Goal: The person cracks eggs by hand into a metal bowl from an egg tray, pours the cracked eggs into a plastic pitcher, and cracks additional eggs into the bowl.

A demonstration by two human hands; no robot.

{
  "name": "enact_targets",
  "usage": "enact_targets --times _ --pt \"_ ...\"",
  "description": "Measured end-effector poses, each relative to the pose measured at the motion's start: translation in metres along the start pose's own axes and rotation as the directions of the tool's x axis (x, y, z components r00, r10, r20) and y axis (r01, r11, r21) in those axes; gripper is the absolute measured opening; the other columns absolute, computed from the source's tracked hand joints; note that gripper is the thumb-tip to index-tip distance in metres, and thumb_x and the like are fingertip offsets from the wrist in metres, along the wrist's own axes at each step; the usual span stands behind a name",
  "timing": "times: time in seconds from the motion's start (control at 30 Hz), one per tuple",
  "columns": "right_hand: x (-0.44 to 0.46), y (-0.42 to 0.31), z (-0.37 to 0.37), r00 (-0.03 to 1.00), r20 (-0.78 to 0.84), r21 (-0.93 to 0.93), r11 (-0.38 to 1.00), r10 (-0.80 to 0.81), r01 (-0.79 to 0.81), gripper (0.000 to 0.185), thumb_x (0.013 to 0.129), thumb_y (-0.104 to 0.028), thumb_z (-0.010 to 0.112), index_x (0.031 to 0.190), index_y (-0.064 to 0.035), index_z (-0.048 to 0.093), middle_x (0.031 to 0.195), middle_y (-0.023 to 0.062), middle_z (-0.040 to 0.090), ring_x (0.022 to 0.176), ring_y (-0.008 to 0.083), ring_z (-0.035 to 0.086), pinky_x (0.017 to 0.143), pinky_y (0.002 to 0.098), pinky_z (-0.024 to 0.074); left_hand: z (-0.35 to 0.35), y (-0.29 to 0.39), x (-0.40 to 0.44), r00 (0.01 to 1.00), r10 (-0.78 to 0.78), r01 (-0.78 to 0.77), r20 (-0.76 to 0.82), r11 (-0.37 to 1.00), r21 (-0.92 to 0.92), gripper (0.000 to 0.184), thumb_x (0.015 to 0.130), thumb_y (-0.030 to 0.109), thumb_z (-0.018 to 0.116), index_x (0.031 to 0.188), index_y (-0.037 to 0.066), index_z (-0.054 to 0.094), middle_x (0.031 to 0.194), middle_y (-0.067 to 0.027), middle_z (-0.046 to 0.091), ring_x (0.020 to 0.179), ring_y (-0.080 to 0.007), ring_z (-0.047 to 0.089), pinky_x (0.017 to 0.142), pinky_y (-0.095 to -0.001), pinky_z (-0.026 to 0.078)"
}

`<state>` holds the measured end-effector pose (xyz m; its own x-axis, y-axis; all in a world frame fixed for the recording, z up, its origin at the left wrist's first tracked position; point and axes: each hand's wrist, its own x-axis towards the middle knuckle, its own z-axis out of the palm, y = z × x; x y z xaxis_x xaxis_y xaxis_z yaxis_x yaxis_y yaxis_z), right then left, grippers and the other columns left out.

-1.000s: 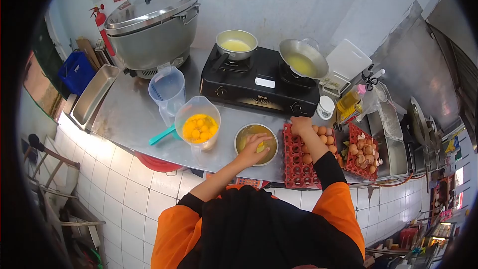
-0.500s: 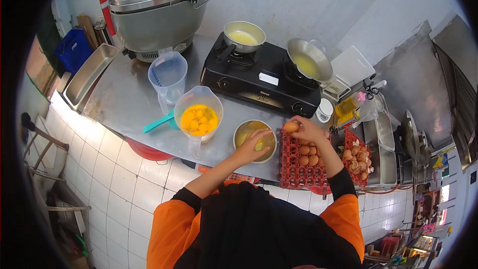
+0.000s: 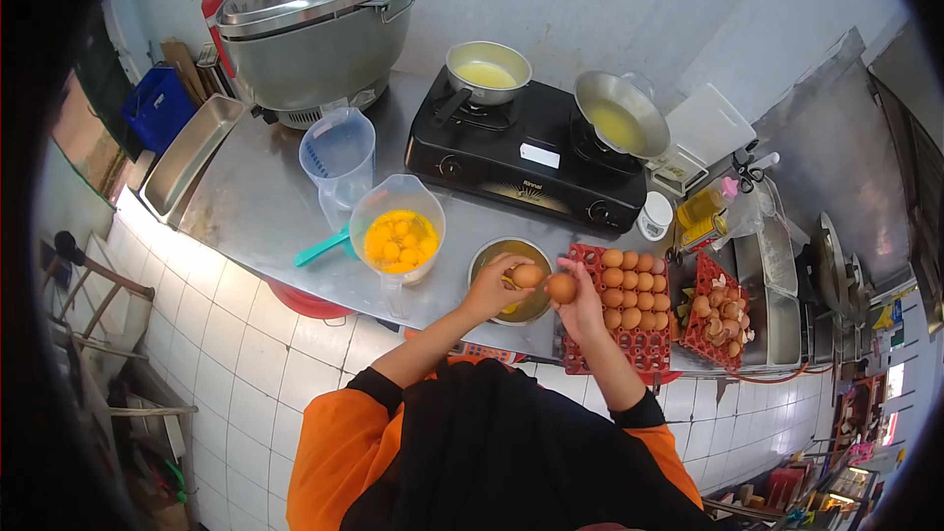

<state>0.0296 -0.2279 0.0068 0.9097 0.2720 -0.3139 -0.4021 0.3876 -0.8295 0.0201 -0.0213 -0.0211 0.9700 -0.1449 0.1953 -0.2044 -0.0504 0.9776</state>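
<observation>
My left hand (image 3: pixel 491 287) is closed around a brown egg (image 3: pixel 527 275) above the steel bowl (image 3: pixel 531 315). A second brown egg (image 3: pixel 561 288) sits in the fingers of my right hand (image 3: pixel 584 309), near the bowl's right rim and close to the first egg. Something yellow shows inside the bowl, partly hidden by my left hand. To the right lies a red egg tray (image 3: pixel 580 359) with rows of whole brown eggs (image 3: pixel 630 277). On the left stands a clear plastic jug (image 3: pixel 366 205) holding several yolks (image 3: pixel 400 242).
A black gas stove (image 3: pixel 526 185) carries a saucepan (image 3: pixel 489 88) and a wok (image 3: pixel 649 143), both with yellow liquid. A second jug (image 3: pixel 339 155), a turquoise handle (image 3: pixel 323 248) and a large rice cooker (image 3: pixel 315 59) stand left. Eggshells (image 3: pixel 723 320) fill another red tray on the right.
My right hand has moved left from the tray to the bowl with an egg. My left hand, earlier with fingers spread over the bowl, now holds an egg too.
</observation>
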Motion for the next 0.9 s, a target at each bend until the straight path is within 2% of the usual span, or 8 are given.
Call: enact_targets --times 0.1,0.2,0.23,0.53,0.63,0.73,0.77,0.9 --pt "-0.020 0.005 0.043 0.878 -0.082 -0.385 0.827 -0.472 0.409 0.038 0.103 -0.029 0.044 0.134 -0.0083 0.045 0.117 0.0102 0.055 0.107 0.0197 0.055 0.081 0.0309 0.0465 0.000 -0.006 -0.001 1.000 -0.027 0.027 0.009 0.998 0.062 0.049 0.072 0.003 0.079 0.118 0.007 0.063 0.110 -0.0059 0.064 0.087 -0.0137 0.060 0.075 -0.0266 0.053" --pt "-0.013 0.027 0.049 0.342 0.413 -0.831 -0.196 -0.844 0.520 0.036 0.103 -0.023 0.044 0.135 -0.0067 0.045 0.127 0.0149 0.047 0.118 0.0285 0.047 0.096 0.0407 0.0411 0.005 -0.016 0.001 0.997 -0.061 0.062 0.037 0.998 -0.020 0.051 0.071 0.003 0.080 0.119 0.006 0.063 0.110 -0.0063 0.066 0.086 -0.0137 0.061 0.077 -0.0268 0.053" --pt "-0.005 0.038 0.040 0.445 0.570 -0.787 -0.303 -0.690 0.538 0.037 0.100 -0.017 0.048 0.135 -0.0066 0.046 0.131 0.0182 0.042 0.122 0.0361 0.040 0.105 0.0471 0.0328 0.007 -0.019 0.001 0.995 -0.079 0.083 0.055 0.994 -0.073 0.052 0.070 0.003 0.080 0.120 0.005 0.063 0.111 -0.0066 0.066 0.086 -0.0137 0.061 0.078 -0.0269 0.053" --pt "-0.002 0.046 0.040 0.550 0.539 -0.827 -0.276 -0.638 0.490 0.046 0.092 -0.012 0.058 0.136 -0.0069 0.048 0.133 0.0190 0.043 0.121 0.0374 0.042 0.104 0.0454 0.0342 0.003 -0.008 0.001 0.997 0.065 -0.068 0.037 0.995 0.078 0.044 0.072 0.003 0.074 0.114 0.002 0.061 0.113 -0.0073 0.063 0.089 -0.0182 0.062 0.074 -0.0281 0.053" --pt "-0.002 0.043 0.043 0.591 0.376 -0.847 -0.005 -0.714 0.532 0.048 0.094 -0.011 0.055 0.141 -0.0072 0.043 0.133 0.0161 0.043 0.121 0.0299 0.045 0.102 0.0396 0.0363 -0.001 -0.006 -0.001 0.999 0.018 -0.022 0.042 0.997 0.080 0.047 0.072 0.002 0.073 0.117 0.003 0.057 0.110 -0.0080 0.059 0.088 -0.0180 0.062 0.069 -0.0289 0.053" --pt "-0.002 0.037 0.048 0.908 -0.135 -0.177 0.911 -0.397 0.372 0.051 0.099 -0.019 0.050 0.147 -0.0102 0.034 0.131 0.0115 0.046 0.115 0.0205 0.050 0.092 0.0330 0.0404 0.004 -0.051 0.002 0.960 0.252 -0.222 -0.121 0.950 0.219 0.051 0.073 0.003 0.073 0.120 0.006 0.053 0.108 -0.0068 0.055 0.087 -0.0152 0.061 0.064 -0.0260 0.052" --pt "0.002 0.038 0.033 0.967 -0.028 0.153 0.955 -0.252 0.253 0.058 0.097 -0.013 0.052 0.150 -0.0126 0.030 0.123 0.0064 0.051 0.108 0.0150 0.053 0.085 0.0283 0.0407 0.004 -0.058 0.001 0.985 0.132 -0.126 -0.115 0.990 0.061 0.050 0.075 0.004 0.073 0.120 0.006 0.052 0.108 -0.0063 0.054 0.087 -0.0143 0.060 0.064 -0.0246 0.052" --pt "0.010 0.046 0.020 0.975 0.096 -0.045 0.977 -0.203 0.208 0.058 0.095 -0.008 0.053 0.149 -0.0128 0.031 0.119 0.0065 0.054 0.105 0.0147 0.054 0.082 0.0278 0.0425 -0.008 -0.019 0.005 0.986 -0.156 0.167 0.059 0.945 -0.280 0.047 0.080 0.007 0.073 0.122 0.007 0.053 0.107 -0.0034 0.051 0.086 -0.0113 0.059 0.064 -0.0199 0.051"
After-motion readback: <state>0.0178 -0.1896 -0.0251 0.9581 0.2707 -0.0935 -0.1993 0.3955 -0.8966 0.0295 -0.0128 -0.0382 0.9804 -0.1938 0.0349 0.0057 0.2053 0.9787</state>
